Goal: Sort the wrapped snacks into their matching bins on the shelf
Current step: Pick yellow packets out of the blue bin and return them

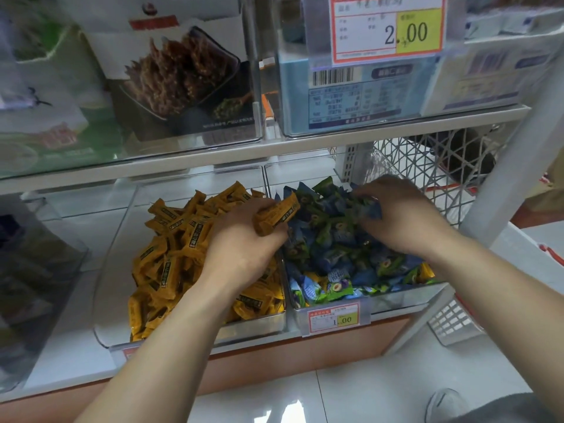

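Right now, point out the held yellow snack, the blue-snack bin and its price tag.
yellow snack (276, 216), head view, wrapper middle.
blue-snack bin (403, 300), head view, front wall.
price tag (334, 319), head view, centre.

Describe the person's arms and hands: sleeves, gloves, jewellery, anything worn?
Left hand and right hand are bare: no gloves, rings or watch visible. Left forearm and right forearm are uncovered all the way to the frame edge, with no sleeves in view. No bands or markings show on either wrist.
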A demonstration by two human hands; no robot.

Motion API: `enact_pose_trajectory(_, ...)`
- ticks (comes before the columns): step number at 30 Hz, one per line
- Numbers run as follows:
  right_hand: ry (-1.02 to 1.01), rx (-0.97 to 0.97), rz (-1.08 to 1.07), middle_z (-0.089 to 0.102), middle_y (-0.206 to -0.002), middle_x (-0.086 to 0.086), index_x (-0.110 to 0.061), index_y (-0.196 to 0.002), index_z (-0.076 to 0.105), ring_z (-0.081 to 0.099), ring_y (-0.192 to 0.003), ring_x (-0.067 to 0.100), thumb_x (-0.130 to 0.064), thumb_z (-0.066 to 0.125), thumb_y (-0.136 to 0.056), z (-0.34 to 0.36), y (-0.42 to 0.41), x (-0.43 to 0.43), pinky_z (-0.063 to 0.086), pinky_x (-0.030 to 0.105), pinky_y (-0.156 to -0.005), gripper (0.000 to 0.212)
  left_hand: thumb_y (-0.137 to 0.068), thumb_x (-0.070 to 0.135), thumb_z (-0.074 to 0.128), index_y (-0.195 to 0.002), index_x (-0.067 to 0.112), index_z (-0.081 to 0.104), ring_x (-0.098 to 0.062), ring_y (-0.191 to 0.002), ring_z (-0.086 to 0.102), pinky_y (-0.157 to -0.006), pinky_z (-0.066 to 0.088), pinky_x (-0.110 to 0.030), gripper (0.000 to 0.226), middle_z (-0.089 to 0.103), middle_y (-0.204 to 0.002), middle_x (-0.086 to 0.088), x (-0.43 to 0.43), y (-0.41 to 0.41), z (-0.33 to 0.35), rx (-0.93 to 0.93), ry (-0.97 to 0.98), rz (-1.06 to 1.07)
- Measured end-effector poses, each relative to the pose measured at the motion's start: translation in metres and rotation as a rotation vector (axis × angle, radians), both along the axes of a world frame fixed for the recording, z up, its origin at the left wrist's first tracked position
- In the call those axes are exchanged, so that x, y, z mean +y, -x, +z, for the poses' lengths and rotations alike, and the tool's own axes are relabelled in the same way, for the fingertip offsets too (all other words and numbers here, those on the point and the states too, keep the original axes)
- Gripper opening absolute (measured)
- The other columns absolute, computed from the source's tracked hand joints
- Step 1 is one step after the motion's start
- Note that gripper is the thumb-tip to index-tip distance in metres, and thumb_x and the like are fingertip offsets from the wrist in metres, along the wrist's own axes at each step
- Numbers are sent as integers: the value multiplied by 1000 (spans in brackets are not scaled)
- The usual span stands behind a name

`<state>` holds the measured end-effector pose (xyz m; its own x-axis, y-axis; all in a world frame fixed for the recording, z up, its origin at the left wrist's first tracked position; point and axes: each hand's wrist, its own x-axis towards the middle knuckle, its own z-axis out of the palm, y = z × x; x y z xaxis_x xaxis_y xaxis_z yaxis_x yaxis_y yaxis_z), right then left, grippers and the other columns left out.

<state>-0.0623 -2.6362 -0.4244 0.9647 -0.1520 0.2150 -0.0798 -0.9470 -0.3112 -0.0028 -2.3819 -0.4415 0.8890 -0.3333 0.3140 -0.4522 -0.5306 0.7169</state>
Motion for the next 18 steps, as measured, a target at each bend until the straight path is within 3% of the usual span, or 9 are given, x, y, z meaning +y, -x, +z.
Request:
enact_pose_trajectory(1,14,-61,0,62,-122,4,-27,-122,66,57,-110,27,-27,68,-86,-1,1,4,49,37,-91,36,-82,40,70,-104,51,57,7,-66,60,-54,39,-8,28,66,-83,25,1,0,0,0,-3,-4)
enact_pose_trajectory(3,-148,-60,95,66,-104,-8,-33,-107,68,62,-96,15,-27,67,-87,-2,2,21,51,27,-80,21,-82,40,70,-108,49,59,8,-64,59,-53,37,-7,30,66,-83,24,1,0,0,4,-8,-12)
enact_pose_trajectory(5,-251,186,250,66,-89,-17,-36,-101,67,62,-85,6,-30,63,-91,-13,1,44,44,10,-65,12,-82,40,70,-109,47,59,7,-66,60,-55,38,-8,31,66,-85,24,2,-1,-1,10,-5,-12)
enact_pose_trajectory(8,-105,532,337,70,-109,-6,-28,-121,65,63,-96,14,-40,56,-95,-37,-3,60,49,22,-75,30,-81,40,70,-109,47,60,7,-66,60,-55,38,-7,30,66,-85,24,3,-1,-1,15,0,-17)
enact_pose_trajectory(12,3,702,262,56,-138,0,-27,-140,49,56,-116,22,-56,52,-91,-48,-11,57,48,32,-92,57,-82,39,70,-110,48,60,10,-60,57,-51,37,-5,31,65,-81,25,7,0,-2,30,12,-52)
enact_pose_trajectory(18,-200,748,224,58,-134,-5,-27,-138,50,57,-115,16,-59,71,-73,-51,-19,56,48,36,-101,75,-79,42,68,-114,43,62,11,-58,57,-51,37,-4,36,63,-80,27,7,0,-4,15,-1,-41)
